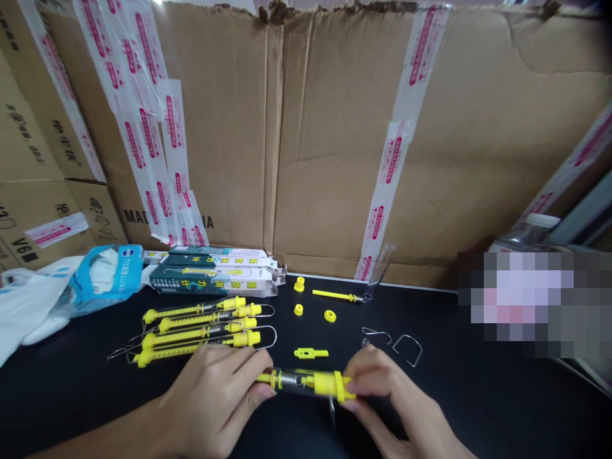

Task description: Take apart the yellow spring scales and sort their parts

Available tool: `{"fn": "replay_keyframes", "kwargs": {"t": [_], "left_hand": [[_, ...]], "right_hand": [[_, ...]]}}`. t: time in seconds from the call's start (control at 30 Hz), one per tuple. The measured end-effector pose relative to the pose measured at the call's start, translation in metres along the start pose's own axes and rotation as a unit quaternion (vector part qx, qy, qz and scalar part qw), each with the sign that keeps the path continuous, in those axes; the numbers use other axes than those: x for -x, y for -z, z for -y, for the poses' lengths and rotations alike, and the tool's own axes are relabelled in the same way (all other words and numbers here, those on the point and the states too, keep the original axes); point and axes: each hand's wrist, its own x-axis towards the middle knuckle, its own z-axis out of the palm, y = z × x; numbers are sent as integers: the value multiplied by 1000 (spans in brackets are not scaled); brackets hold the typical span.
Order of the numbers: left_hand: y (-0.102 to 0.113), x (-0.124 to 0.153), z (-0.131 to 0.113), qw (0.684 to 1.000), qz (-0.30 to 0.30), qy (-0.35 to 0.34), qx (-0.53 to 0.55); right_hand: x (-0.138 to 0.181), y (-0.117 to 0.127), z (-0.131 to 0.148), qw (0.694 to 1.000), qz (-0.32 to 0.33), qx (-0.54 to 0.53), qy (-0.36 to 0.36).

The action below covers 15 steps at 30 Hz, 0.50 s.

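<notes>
The left hand's (217, 389) fingers close round a clear plastic tube (305, 386) with a silver metal coil inside; the right hand's (396, 398) fingers pinch its flanged yellow plastic cap (326, 384). It lies crosswise over the black worktop (86, 382), nearer than a flat yellow plastic piece (311, 353).

Left fingers (258, 361) gripping clear-tubed spring scale (289, 380), right fingers (366, 380) on yellow cap (340, 386), probably wire hook (332, 411) below, black worktop (433, 319)

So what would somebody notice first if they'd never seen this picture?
Probably the clear tube with yellow parts, held between the left hand and right hand at bottom middle. Next, four similar tubes to its upper left on the black table, and the taped cardboard behind.
</notes>
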Motion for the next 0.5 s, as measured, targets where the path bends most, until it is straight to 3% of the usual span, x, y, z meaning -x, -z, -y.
{"fn": "replay_keyframes", "kwargs": {"t": [0.23,0.5], "left_hand": [[-2,5,-1,1000,2,13,-25],[-1,2,-1,1000,19,5,-3]], "right_hand": [[11,-12,-2,991,-18,-2,-129],[11,-18,-3,990,-82,-60,-96]]}}
